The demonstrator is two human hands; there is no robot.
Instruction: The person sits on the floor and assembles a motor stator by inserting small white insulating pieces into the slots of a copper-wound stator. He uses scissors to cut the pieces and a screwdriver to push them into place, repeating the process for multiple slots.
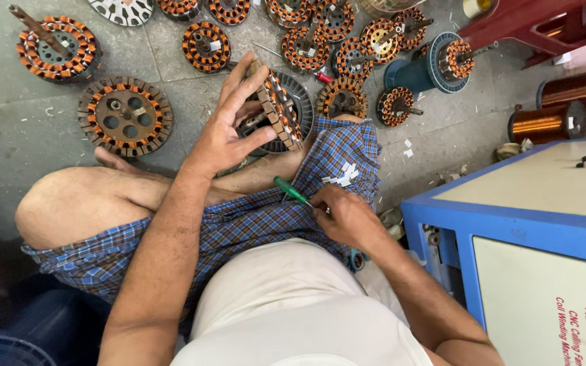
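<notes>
While the left hand (pixel 228 125) clasps a wound stator (pixel 276 112) upright on the knee, fingers spread over its near face, the right hand (pixel 347 215) is closed around a green-handled screwdriver (pixel 290 190) — tip not visible. Judgement: steel core heavy and rigid; copper windings scratch easily, so hold by the rim. More stators (pixel 125 116) lie on the floor beyond the grip.

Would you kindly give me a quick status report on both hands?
Left hand gripping wound stator upright on knee. Right hand holding green screwdriver. White paper slips on lap.
</notes>
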